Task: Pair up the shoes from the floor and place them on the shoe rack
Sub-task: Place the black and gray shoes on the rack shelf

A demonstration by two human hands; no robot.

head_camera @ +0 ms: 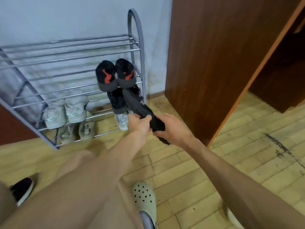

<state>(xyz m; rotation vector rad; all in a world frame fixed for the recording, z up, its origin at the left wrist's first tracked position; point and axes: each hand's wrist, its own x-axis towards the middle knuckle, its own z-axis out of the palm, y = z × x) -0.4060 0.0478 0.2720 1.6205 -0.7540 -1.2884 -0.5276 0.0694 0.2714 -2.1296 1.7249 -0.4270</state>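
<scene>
head view: both hands are curled round 1 black shoe (141,107). the left hand (137,122) pinches its left edge and the right hand (173,128) wraps the end nearest the person. the shoe's far end pokes in over a bar at the right end of the shoe rack (137,50). just left of that far end, a second black shoe (116,101) already sits on the same tier, so i judge this is its mate going in beside it. blur hides which end is toe and which is heel.

to do the step well, i would push the shoe in until 2 bars carry it, line it up with its neighbour, and ease the left hand off first. the bars are thin and sloped, so a shoe let go early could slide back out towards the grip.

straight above the grip, 1 tier up, sits a black-and-red pair (105,75). just under the left hand a white shoe (122,121) lies on the lowest bars. well left of the grip are a pale pair (66,113) and, beneath it, a beige pair (77,132).

the parquet floor (181,171) is yellowish and worn, with a dark scuff off to the right of the grip. behind the grip, by the person's left leg, a dark shoe with a white sole (23,190) lies on it, and i judge it not yet racked. a perforated clog (145,199) seems to be on the person's foot. close on the right of the grip stands a brown wooden cabinet (206,63). a pale wall (66,19) backs the rack.
</scene>
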